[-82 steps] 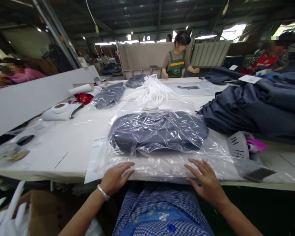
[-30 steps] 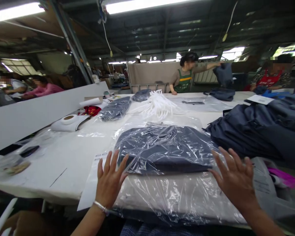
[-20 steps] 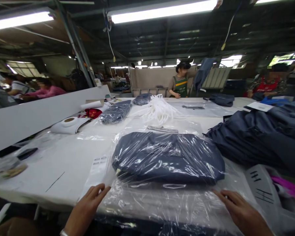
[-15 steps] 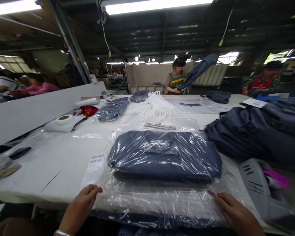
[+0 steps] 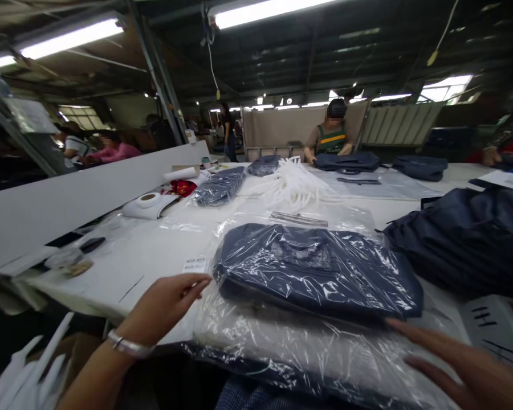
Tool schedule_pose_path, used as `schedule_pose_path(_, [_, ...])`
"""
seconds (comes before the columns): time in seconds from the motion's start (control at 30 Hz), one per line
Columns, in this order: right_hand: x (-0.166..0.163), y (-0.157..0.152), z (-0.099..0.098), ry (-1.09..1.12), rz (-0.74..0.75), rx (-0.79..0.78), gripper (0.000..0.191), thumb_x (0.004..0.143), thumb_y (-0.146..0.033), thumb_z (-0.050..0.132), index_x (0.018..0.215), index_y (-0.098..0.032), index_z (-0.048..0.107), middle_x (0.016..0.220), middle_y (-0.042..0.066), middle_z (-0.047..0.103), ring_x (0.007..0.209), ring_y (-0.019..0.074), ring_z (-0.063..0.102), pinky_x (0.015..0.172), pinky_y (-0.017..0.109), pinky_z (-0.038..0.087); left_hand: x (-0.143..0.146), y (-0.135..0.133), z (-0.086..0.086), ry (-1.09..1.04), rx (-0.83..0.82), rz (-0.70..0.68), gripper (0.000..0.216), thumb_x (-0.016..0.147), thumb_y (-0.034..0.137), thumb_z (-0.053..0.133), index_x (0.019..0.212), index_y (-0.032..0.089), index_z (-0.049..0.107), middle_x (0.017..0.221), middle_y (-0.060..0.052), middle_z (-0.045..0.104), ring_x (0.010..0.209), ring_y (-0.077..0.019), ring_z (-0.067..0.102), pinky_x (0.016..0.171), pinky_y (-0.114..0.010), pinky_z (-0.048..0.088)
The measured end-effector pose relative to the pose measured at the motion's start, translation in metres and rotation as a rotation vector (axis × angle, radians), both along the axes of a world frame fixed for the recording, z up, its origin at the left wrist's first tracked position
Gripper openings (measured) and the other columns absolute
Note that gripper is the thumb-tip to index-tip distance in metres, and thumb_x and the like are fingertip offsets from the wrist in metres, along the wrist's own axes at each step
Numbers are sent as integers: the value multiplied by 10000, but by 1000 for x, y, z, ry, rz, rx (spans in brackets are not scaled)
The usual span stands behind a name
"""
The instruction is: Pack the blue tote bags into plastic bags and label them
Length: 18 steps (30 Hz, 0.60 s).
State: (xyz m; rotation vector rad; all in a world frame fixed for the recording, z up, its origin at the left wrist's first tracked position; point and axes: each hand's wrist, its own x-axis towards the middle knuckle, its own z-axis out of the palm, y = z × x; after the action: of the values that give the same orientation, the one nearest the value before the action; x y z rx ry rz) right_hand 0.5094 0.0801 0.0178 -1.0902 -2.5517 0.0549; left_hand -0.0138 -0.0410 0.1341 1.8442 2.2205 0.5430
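A folded navy fabric bag [image 5: 256, 256] lies inside a clear plastic bag [image 5: 282, 336] in front of me, and the loose plastic hangs over the table's front edge. My left hand [image 5: 166, 302], with a silver bracelet at the wrist, pinches the plastic's left edge between thumb and fingers. On the right, my right hand [image 5: 461, 364] is slightly blurred, its fingers stretched out over the plastic by the navy bag's lower right corner. A white label sheet [image 5: 194, 265] lies just beyond my left fingertips, partly under the plastic.
White strips [image 5: 293, 185] are heaped mid-table, beside plastic-wrapped navy bundles [image 5: 220, 187]. A navy fabric pile [image 5: 474, 239] and a grey marked container [image 5: 489, 324] stand to the right. A co-worker [image 5: 333, 136] handles navy fabric across the table.
My view has swung right to left, shifting things rightward. My left hand has moved up along the plastic's edge, and the wrapped bag has tilted. The co-worker's raised fabric is now on the table.
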Motion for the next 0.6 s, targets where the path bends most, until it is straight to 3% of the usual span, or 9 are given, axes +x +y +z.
schedule_pose_path(0.07, [-39,34,41,33,-42,63,478,927,-481,516,1385,-344,519,1224,8,689,976,250,712,791,346,602,15,40,8,132,178,-76,405,934,538,425,1148,312,685,1132,5,728,978,-212,690,891,-345,534])
schedule_pose_path(0.13, [-69,70,55,99,-98,185,464,964,-484,443,1345,-250,566,1267,63,662,1085,264,663,927,393,545,19,80,-5,211,251,-154,424,954,506,406,1235,287,635,1269,-21,665,1142,-229,629,976,-388,505])
schedule_pose_path(0.2, [-81,102,39,59,-106,263,479,975,-482,408,1317,-198,585,1287,97,644,1166,285,611,1043,472,449,14,110,-35,274,254,-204,456,948,476,437,1293,226,597,1371,-76,590,1283,-263,528,1069,-445,440])
schedule_pose_path(0.27, [-77,121,4,-14,-141,277,491,980,-476,382,1334,-190,567,1335,113,608,1243,305,550,1082,544,377,3,124,-73,311,220,-185,492,946,460,449,1346,193,551,1427,-114,532,1362,-296,438,1108,-497,392])
schedule_pose_path(0.4, [-57,124,-60,-25,-234,253,481,979,-452,380,1378,-225,523,1447,89,510,1364,299,422,1093,542,356,-10,112,-142,335,223,-158,504,970,446,404,1435,255,442,1511,-86,433,1423,-289,344,1153,-539,309])
schedule_pose_path(0.5, [-53,116,-75,66,-254,278,448,987,-383,386,1393,-237,504,1465,66,492,1392,273,386,1141,516,305,-10,99,-170,303,284,-125,503,985,403,384,1471,278,374,1537,-63,395,1445,-263,303,1176,-539,261])
schedule_pose_path(0.6, [-53,113,-72,162,-240,310,414,984,-327,399,1362,-225,536,1409,76,550,1358,269,438,1139,493,326,-11,97,-180,255,361,-96,500,982,380,400,1469,268,376,1526,-61,413,1452,-250,288,1194,-522,226])
